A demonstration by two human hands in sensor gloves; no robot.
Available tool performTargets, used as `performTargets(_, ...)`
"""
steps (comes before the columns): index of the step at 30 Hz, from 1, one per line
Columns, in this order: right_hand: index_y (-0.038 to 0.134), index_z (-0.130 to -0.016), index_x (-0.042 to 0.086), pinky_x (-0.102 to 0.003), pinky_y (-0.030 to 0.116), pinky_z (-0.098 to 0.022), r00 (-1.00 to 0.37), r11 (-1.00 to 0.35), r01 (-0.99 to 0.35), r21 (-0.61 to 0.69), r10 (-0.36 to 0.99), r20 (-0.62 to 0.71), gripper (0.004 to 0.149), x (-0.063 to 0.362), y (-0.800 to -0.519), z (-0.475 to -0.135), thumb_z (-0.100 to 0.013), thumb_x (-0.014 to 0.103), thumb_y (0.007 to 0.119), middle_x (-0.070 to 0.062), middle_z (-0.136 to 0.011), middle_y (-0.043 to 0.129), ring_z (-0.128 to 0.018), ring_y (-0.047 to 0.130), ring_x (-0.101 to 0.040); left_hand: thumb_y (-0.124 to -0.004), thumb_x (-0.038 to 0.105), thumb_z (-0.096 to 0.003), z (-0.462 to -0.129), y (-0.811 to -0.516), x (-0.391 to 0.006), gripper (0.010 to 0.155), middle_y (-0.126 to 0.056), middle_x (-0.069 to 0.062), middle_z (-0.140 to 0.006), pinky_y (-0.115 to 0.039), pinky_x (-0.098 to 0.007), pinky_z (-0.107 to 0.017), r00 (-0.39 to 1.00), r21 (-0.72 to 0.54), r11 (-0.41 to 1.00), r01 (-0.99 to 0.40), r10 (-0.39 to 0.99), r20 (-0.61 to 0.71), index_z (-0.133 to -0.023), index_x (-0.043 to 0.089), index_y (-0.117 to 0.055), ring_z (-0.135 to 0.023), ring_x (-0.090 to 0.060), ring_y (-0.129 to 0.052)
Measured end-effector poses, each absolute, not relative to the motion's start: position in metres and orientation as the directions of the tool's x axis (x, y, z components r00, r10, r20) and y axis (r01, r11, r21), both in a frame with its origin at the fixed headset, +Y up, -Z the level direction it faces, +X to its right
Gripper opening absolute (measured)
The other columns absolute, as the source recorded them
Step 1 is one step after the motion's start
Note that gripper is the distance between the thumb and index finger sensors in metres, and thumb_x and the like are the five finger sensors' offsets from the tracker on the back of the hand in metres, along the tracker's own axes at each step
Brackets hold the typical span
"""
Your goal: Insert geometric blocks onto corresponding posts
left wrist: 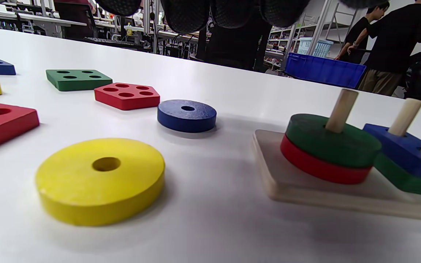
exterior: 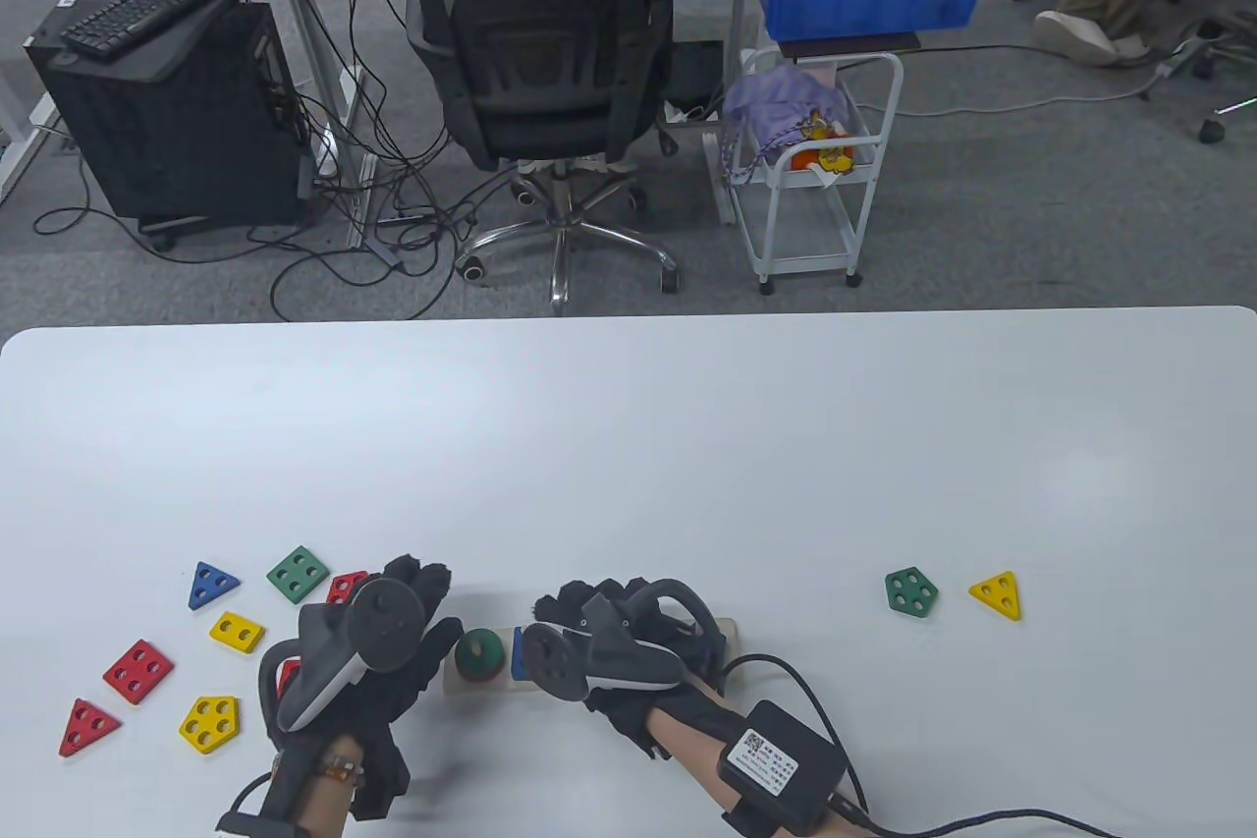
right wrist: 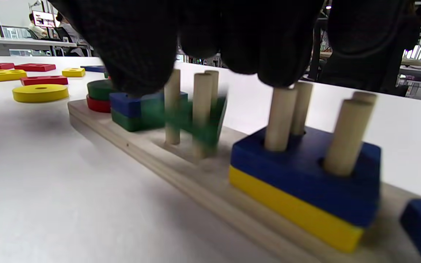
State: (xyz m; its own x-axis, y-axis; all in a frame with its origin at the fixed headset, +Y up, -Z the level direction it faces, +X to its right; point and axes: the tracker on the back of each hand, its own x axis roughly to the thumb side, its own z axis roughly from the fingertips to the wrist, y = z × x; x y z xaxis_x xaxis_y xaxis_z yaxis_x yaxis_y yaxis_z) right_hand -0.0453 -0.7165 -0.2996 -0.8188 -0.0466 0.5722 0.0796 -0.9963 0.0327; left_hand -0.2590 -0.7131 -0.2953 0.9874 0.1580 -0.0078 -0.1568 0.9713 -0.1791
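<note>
The wooden post board (right wrist: 181,164) lies near the table's front edge, mostly under my right hand (exterior: 570,612). A green triangle block (right wrist: 199,120) sits tilted and blurred halfway down its three posts, just below my right fingertips (right wrist: 269,54), which do not grip it. A blue block on a yellow one (right wrist: 305,175), a blue block on a green one (right wrist: 133,109) and a green disc on a red one (left wrist: 331,142) are on other posts. My left hand (exterior: 422,602) hovers empty left of the board, above a yellow disc (left wrist: 101,179) and a blue disc (left wrist: 186,115).
Loose blocks lie at the left: blue triangle (exterior: 212,583), green square (exterior: 298,574), red pentagon (left wrist: 126,95), yellow rectangle (exterior: 237,631), red square (exterior: 138,671), red triangle (exterior: 88,726), yellow pentagon (exterior: 209,723). A green pentagon (exterior: 911,590) and a yellow triangle (exterior: 997,594) lie at the right.
</note>
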Motion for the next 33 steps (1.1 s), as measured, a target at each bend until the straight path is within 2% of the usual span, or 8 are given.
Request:
performTargets(7, 0.065, -0.1, 0.017, -0.066, 0.069, -0.059, -0.887, -0.999, 0.019, 0.043, 0.003, 0.462, 0.065, 0.005, -0.7, -0.316, -0.044, 0.041, 0.084, -0.017, -0.102, 0.073, -0.083, 0.084, -0.041, -0.063, 0.061, -0.0507, -0.296, -0.713, -0.259, 0.064, -0.045, 0.006, -0.125, -0.049, -0.062, -0.081, 0.986, -0.18, 0.97, -0.164, 0.166, -0.008, -0.111, 0.042, -0.052, -0.117, -0.028, -0.054)
performTargets(11, 0.065, -0.1, 0.018, -0.066, 0.068, -0.059, -0.957, -0.998, 0.029, 0.062, -0.009, 0.29, 0.062, 0.066, -0.695, -0.335, -0.045, 0.039, 0.083, -0.017, -0.101, 0.073, -0.083, 0.084, -0.042, -0.063, 0.061, -0.0506, -0.296, -0.714, -0.259, 0.064, -0.045, 0.006, -0.126, -0.049, -0.062, -0.081, 0.986, -0.184, 0.969, -0.164, 0.165, -0.008, -0.111, 0.042, -0.051, -0.117, -0.028, -0.054)
performTargets(13, 0.066, -0.1, 0.017, -0.068, 0.066, -0.06, -0.987, -0.994, 0.074, 0.078, -0.062, 0.147, 0.057, 0.11, -0.692, -0.347, -0.047, 0.035, 0.08, -0.018, -0.102, 0.072, -0.084, 0.082, -0.043, -0.063, 0.061, -0.0506, -0.296, -0.714, -0.259, 0.064, -0.045, 0.006, -0.126, -0.049, -0.062, -0.081, 0.986, -0.187, 0.969, -0.163, 0.164, -0.007, -0.111, 0.042, -0.052, -0.117, -0.028, -0.054)
performTargets(16, 0.065, -0.1, 0.019, -0.068, 0.065, -0.061, -0.988, -0.978, 0.151, 0.143, -0.152, 0.001, 0.056, 0.159, -0.692, -0.358, -0.048, 0.032, 0.08, -0.017, -0.103, 0.071, -0.086, 0.081, -0.043, -0.063, 0.061, -0.0506, -0.297, -0.714, -0.26, 0.064, -0.046, 0.006, -0.125, -0.049, -0.062, -0.081, 0.984, -0.193, 0.965, -0.179, 0.181, -0.01, -0.111, 0.042, -0.052, -0.117, -0.028, -0.055)
performTargets(22, 0.064, -0.1, 0.021, -0.068, 0.062, -0.064, -0.928, -0.938, 0.174, 0.301, -0.258, -0.267, 0.056, 0.247, -0.713, -0.369, -0.047, 0.027, 0.082, -0.014, -0.105, 0.069, -0.089, 0.079, -0.042, -0.063, 0.061, -0.0505, -0.297, -0.714, -0.261, 0.064, -0.046, 0.006, -0.125, -0.049, -0.062, -0.081, 0.984, -0.189, 0.965, -0.18, 0.18, -0.015, -0.11, 0.042, -0.052, -0.117, -0.028, -0.055)
performTargets(27, 0.061, -0.102, 0.023, -0.068, 0.06, -0.066, -0.899, -0.902, 0.092, 0.421, -0.257, -0.355, 0.06, 0.285, -0.738, -0.367, -0.047, 0.027, 0.084, -0.012, -0.107, 0.066, -0.093, 0.076, -0.04, -0.063, 0.061, -0.0505, -0.297, -0.714, -0.261, 0.064, -0.047, 0.007, -0.125, -0.049, -0.062, -0.081, 0.982, -0.184, 0.965, -0.185, 0.187, -0.009, -0.11, 0.042, -0.052, -0.117, -0.027, -0.055)
performTargets(30, 0.06, -0.102, 0.024, -0.068, 0.059, -0.067, -0.889, -0.906, 0.075, 0.416, -0.249, -0.383, 0.061, 0.294, -0.748, -0.365, -0.046, 0.027, 0.084, -0.012, -0.109, 0.062, -0.095, 0.074, -0.041, -0.063, 0.061, -0.0505, -0.298, -0.715, -0.261, 0.064, -0.046, 0.007, -0.125, -0.049, -0.062, -0.081, 0.983, -0.188, 0.965, -0.184, 0.186, -0.009, -0.11, 0.042, -0.052, -0.117, -0.028, -0.055)
performTargets(33, 0.062, -0.099, 0.025, -0.065, 0.061, -0.069, -0.878, -0.908, 0.115, 0.403, -0.282, -0.385, 0.059, 0.299, -0.754, -0.365, -0.045, 0.029, 0.086, -0.009, -0.106, 0.067, -0.092, 0.079, -0.037, -0.063, 0.061, -0.0504, -0.298, -0.717, -0.261, 0.064, -0.047, 0.007, -0.125, -0.049, -0.062, -0.081, 0.985, -0.194, 0.966, -0.168, 0.17, -0.01, -0.11, 0.042, -0.052, -0.117, -0.027, -0.056)
